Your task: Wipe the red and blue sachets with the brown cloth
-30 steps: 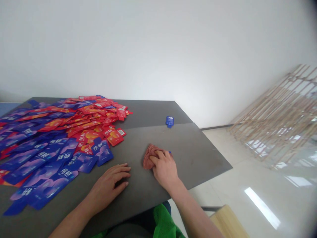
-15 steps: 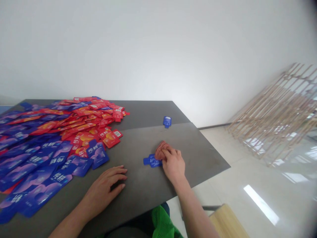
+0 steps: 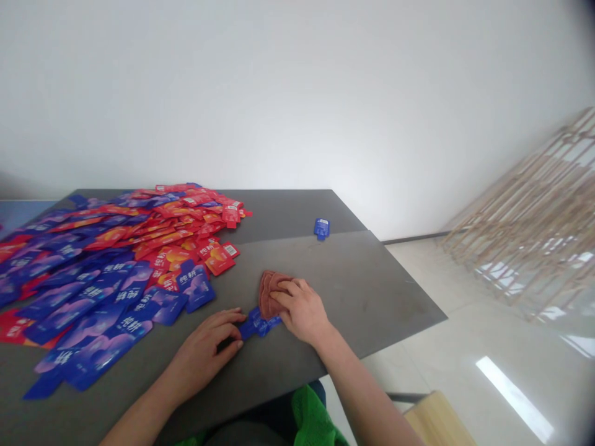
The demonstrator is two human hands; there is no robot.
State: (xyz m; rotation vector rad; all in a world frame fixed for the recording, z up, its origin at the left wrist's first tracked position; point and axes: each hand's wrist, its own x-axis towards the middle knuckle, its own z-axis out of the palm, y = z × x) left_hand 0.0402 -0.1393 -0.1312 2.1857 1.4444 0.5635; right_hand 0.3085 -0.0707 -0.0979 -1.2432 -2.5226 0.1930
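Observation:
My right hand [image 3: 304, 310] presses a folded reddish-brown cloth [image 3: 269, 291] down with its fingers. Under the cloth's near edge lies a small blue sachet [image 3: 263, 325] with a narrow tab, partly hidden by the cloth and fingers. At the tab, my left hand [image 3: 209, 347] has its thumb and fingertips closed around the sachet's left end. To the left of that hand spreads a large heap of blue sachets [image 3: 132, 322] and red sachets [image 3: 216, 257], some overlapping.
A single blue sachet [image 3: 321, 228] lies apart at the far right of the dark grey table [image 3: 381, 297]. Behind the table stands a white wall [image 3: 297, 93]. A wooden rack [image 3: 525, 229] leans at the right, and a wooden stool [image 3: 439, 421] is below the table's edge.
The cloth and right hand have moved left and slightly nearer, over the sachet. The sachet has shifted left and turned, and my left hand now meets its tab. The view has shifted slightly.

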